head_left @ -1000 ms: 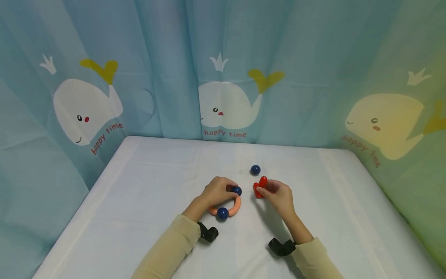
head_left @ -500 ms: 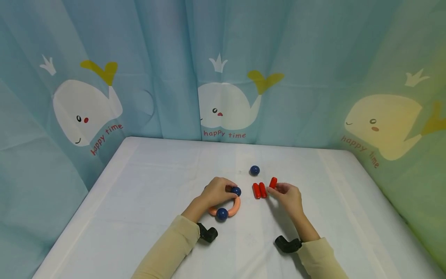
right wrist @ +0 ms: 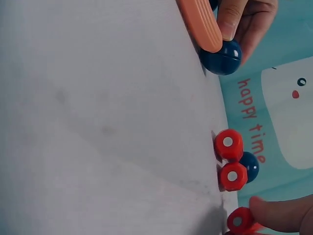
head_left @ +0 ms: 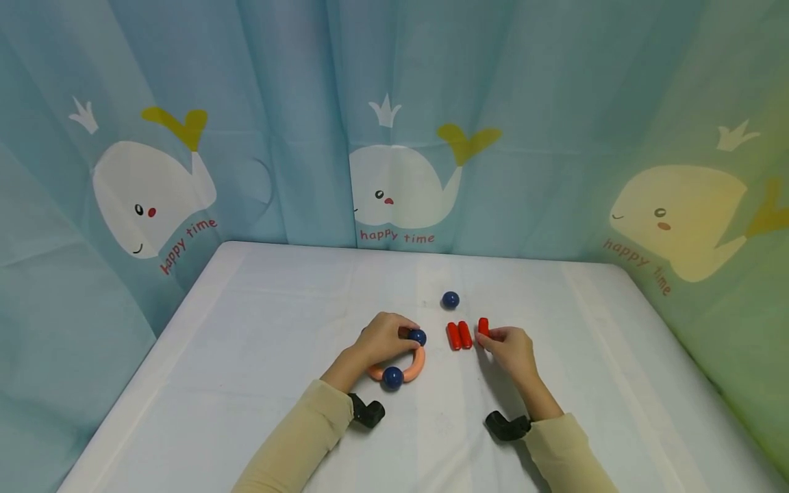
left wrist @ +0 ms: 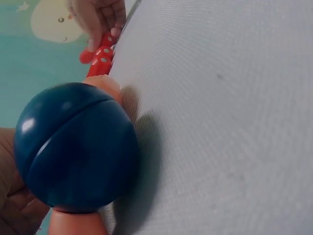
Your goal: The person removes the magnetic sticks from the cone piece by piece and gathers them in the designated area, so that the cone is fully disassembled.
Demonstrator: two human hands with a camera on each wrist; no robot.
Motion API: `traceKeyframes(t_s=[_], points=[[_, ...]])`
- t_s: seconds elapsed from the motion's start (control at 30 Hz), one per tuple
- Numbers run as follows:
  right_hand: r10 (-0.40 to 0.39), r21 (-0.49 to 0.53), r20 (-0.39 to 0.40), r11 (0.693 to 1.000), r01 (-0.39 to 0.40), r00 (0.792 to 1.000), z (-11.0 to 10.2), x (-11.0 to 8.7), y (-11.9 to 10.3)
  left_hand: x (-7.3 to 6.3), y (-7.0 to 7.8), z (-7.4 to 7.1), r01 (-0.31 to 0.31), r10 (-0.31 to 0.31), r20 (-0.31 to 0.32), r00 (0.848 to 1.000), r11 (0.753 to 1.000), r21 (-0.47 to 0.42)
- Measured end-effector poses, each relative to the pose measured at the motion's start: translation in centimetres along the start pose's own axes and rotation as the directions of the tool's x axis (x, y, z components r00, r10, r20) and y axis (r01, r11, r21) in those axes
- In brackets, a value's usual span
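My left hand [head_left: 385, 337] grips a dark blue ball [head_left: 417, 337] with thumb and fingers. This ball sits at one end of a curved orange bar [head_left: 417, 364]. A second blue ball [head_left: 392, 378] joins the curved pieces at the near side, and my left hand covers the rest of that shape. Further right, my right hand [head_left: 510, 348] pinches a red rod [head_left: 483, 326] between thumb and fingers. Two red rods [head_left: 459, 335] lie side by side just left of it. White dots mark the rod ends [right wrist: 228, 141] in the right wrist view.
A loose blue ball [head_left: 451, 300] lies on the white table [head_left: 296, 294] behind the red rods. Black wrist mounts [head_left: 368, 412] sit below both hands. A blue-green curtain [head_left: 296, 123] printed with whales hangs along the table's back and sides.
The right hand has moved right with one red rod, away from the two lying rods. Lately that rod has come lower and stands more upright. The left hand keeps its grip in place.
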State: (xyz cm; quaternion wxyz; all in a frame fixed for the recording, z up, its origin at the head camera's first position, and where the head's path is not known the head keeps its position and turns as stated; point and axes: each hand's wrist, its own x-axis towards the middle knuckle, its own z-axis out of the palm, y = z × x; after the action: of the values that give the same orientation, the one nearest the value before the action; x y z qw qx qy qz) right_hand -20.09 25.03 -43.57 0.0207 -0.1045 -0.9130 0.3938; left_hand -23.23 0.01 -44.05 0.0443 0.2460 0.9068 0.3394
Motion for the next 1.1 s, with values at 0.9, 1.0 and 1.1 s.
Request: traceKeyframes(t_s=[0.9,1.0,1.1], points=[[-0.033,-0.115,-0.001,0.993,0.033,0.999,0.8,-0.1,-1.3,0.1,0.2,-0.2,0.006,-0.008,0.026,1.0,0.998,0.056],[-0.026,-0.115,-0.009,0.993,0.025,1.0,0.8,-0.2,-1.3,0.0,0.2,-0.2,-0.001,-0.001,0.036,0.999,0.998,0.057],[-0.067,-0.107,-0.063,0.992,0.06,0.996,0.8,-0.4,-1.5,0.0,0.0,-0.4,-0.04,0.038,0.047,0.998,0.998,0.047]])
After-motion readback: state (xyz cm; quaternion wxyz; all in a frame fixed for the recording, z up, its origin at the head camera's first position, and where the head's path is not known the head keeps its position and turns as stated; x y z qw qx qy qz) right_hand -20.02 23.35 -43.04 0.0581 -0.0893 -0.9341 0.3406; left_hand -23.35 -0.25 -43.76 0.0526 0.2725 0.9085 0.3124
